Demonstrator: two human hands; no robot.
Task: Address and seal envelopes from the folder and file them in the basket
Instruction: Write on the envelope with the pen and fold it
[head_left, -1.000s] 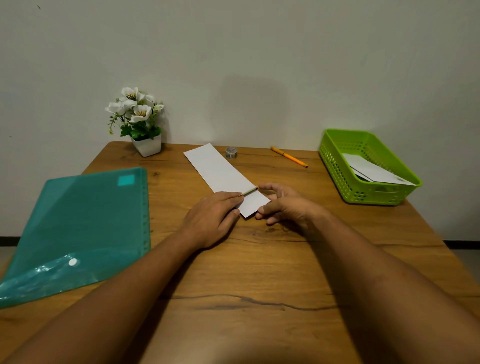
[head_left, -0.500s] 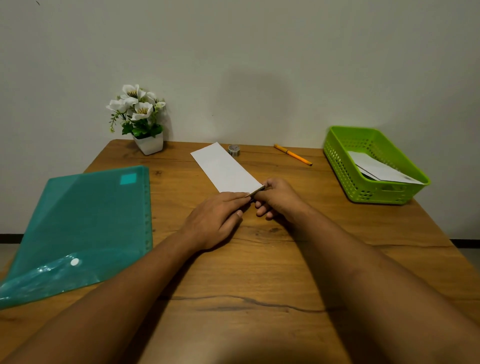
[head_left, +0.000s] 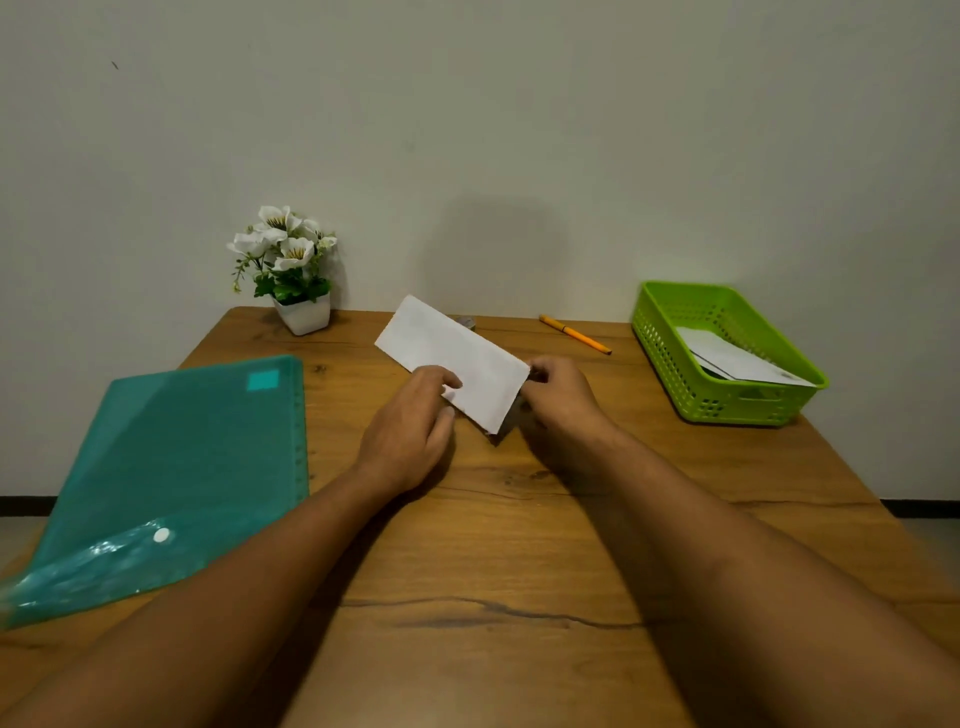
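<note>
— Where's the envelope (head_left: 457, 358)?
— Over the table (head_left: 519, 545) between my hands, long axis running far-left. My left hand (head_left: 410, 436) pinches its near end, and my right hand (head_left: 561, 400) pinches the corner.
— Basket (head_left: 727, 410)?
— Off right; the right hand's nearer.

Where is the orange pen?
In the head view, the orange pen lies far back, right of centre, between the white envelope and the green basket.
</note>
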